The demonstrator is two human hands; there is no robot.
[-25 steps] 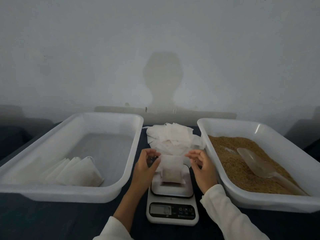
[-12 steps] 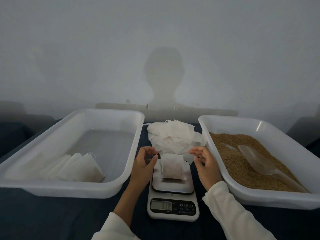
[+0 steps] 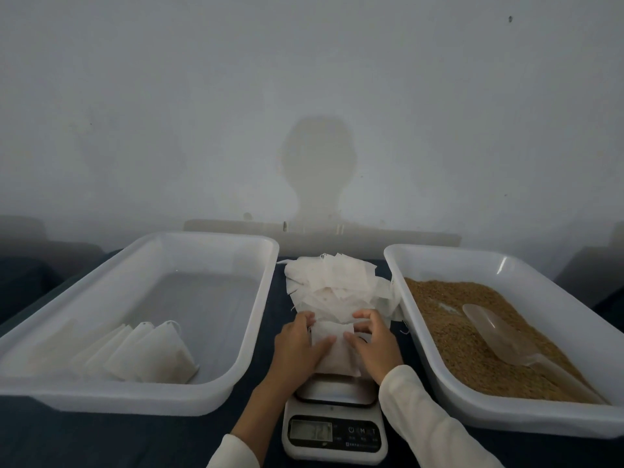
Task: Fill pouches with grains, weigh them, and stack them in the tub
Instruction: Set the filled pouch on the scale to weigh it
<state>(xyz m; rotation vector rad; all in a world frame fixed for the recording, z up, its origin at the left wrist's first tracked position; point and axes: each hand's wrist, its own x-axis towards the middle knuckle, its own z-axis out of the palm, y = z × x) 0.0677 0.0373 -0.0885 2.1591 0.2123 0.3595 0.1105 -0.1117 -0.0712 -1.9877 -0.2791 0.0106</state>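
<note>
A filled white pouch [image 3: 334, 349] lies on the platform of a small digital kitchen scale [image 3: 334, 430], at the centre of the view. Both hands are on it. The left hand [image 3: 299, 346] grips its left edge, thumb across the top of the pouch and fingers curled round the far corner. The right hand [image 3: 373, 342] grips the right edge the same way, thumb on top and fingers curled at the far corner. The scale's display is lit, but its digits are too blurred to read.

Just behind the scale lies a loose heap of empty white pouches [image 3: 334, 285]. To the left is a white plastic tub [image 3: 236, 386]; a row of filled pouches [image 3: 148, 352] leans at its near left end, and the rest of its floor is bare. To the right is a second white tub [image 3: 506, 420] holding brown grains [image 3: 449, 319], with a clear plastic scoop [image 3: 496, 332] lying on them.

Everything rests on a dark blue table [image 3: 101, 440]. The scale sits in the narrow gap between the two tubs, with their rims close on either side of the hands. A plain pale wall [image 3: 304, 79] rises behind, with a shadow on it.
</note>
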